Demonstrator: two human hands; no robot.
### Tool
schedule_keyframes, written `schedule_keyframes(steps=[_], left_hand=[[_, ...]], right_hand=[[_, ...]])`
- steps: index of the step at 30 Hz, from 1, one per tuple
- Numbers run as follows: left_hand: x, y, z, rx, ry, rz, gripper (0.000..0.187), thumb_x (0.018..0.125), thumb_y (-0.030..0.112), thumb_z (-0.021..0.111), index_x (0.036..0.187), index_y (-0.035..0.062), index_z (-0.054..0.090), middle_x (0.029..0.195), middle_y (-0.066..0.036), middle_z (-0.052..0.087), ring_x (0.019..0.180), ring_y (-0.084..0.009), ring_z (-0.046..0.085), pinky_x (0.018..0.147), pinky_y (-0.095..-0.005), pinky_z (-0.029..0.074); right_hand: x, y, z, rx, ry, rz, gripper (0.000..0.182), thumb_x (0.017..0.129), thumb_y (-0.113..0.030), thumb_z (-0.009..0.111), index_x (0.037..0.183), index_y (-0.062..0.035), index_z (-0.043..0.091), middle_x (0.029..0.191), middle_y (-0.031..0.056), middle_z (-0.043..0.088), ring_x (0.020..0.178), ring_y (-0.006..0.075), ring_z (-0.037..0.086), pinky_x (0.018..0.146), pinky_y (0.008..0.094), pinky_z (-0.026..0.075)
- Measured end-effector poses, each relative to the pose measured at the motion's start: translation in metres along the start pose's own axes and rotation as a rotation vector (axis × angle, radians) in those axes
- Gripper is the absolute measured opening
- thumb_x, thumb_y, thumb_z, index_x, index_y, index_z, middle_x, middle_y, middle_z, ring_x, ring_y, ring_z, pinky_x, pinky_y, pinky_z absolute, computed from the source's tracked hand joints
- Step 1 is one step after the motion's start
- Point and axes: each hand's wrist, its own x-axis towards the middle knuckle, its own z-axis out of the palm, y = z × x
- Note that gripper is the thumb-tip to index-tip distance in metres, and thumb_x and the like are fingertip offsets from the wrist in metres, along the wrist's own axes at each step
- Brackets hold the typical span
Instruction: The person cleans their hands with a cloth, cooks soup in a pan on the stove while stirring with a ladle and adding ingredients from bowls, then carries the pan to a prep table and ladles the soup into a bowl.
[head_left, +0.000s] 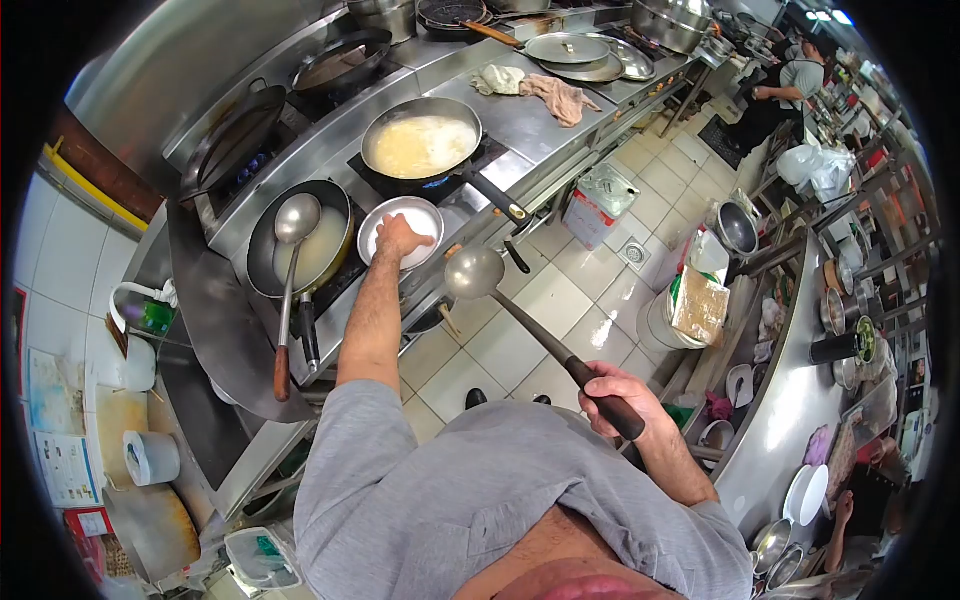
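My left hand [403, 238] reaches into a metal bowl [428, 258] of white contents at the stove's front edge; its fingertips are hidden, so what they hold cannot be made out. My right hand [622, 400] grips the dark handle of a ladle [474, 272], whose metal cup hangs over the floor beside the bowl. Behind the bowl, a frying pan [421, 143] with bubbling yellowish-white liquid sits over a blue flame. To the left, a dark pan [322, 255] holds cloudy liquid, and a second ladle [297, 219] with a wooden handle rests across it.
Dark woks [240, 135] stand at the back left. Cloths [556, 99] and metal lids [567, 48] lie on the counter. A red-and-white container [600, 205] and a white bucket [665, 320] stand on the tiled floor. Another person [800, 80] is at the far right.
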Motion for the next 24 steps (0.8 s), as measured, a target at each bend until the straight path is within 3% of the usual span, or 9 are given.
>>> schedule_keyframes(steps=[7, 9, 15, 20, 24], left_hand=[[0.002, 0.011, -0.005, -0.002, -0.064, -0.059, 0.089, 0.055, 0.039, 0.078, 0.125, -0.0007, 0.041, 0.132, -0.019, 0.037, 0.121, -0.0348, 0.038, 0.098, -0.0418, 0.040], [0.003, 0.014, -0.006, 0.013, -0.067, -0.068, 0.088, 0.055, 0.038, 0.078, 0.125, -0.0009, 0.041, 0.132, -0.019, 0.037, 0.122, -0.0347, 0.038, 0.098, -0.0415, 0.040], [0.002, 0.018, 0.000, -0.003, -0.048, -0.056, 0.082, 0.057, 0.035, 0.076, 0.123, -0.0012, 0.044, 0.131, -0.020, 0.039, 0.120, -0.0341, 0.042, 0.098, -0.0396, 0.041], [0.001, 0.021, 0.011, -0.034, 0.021, 0.046, 0.048, 0.063, 0.025, 0.070, 0.099, -0.0036, 0.059, 0.105, -0.022, 0.060, 0.099, -0.0329, 0.058, 0.089, -0.0380, 0.047], [0.007, 0.011, 0.025, -0.052, 0.181, 0.134, 0.030, 0.067, 0.016, 0.065, 0.091, -0.0016, 0.063, 0.093, -0.021, 0.064, 0.091, -0.0345, 0.062, 0.084, -0.0398, 0.049]], right_hand=[[0.005, -0.004, 0.012, 0.029, 0.012, 0.004, 0.033, 0.080, -0.010, 0.059, 0.106, -0.0027, 0.041, 0.062, 0.0105, 0.054, 0.035, 0.0192, 0.046, 0.028, 0.0285, 0.037], [0.006, -0.004, 0.014, -0.014, 0.031, -0.001, 0.033, 0.081, -0.012, 0.056, 0.109, -0.0034, 0.040, 0.062, 0.0120, 0.052, 0.032, 0.0197, 0.042, 0.029, 0.0306, 0.032], [0.007, -0.004, 0.015, -0.043, 0.036, -0.019, 0.035, 0.080, -0.012, 0.056, 0.110, -0.0024, 0.040, 0.062, 0.0116, 0.052, 0.032, 0.0196, 0.043, 0.029, 0.0296, 0.034], [0.005, -0.002, 0.015, -0.082, 0.033, -0.036, 0.040, 0.076, -0.011, 0.062, 0.108, -0.0027, 0.040, 0.063, 0.0099, 0.052, 0.036, 0.0179, 0.047, 0.029, 0.0280, 0.038], [0.003, -0.002, 0.014, -0.097, 0.039, -0.057, 0.041, 0.076, -0.012, 0.062, 0.109, -0.0019, 0.040, 0.063, 0.0100, 0.052, 0.037, 0.0174, 0.047, 0.029, 0.0274, 0.038]])
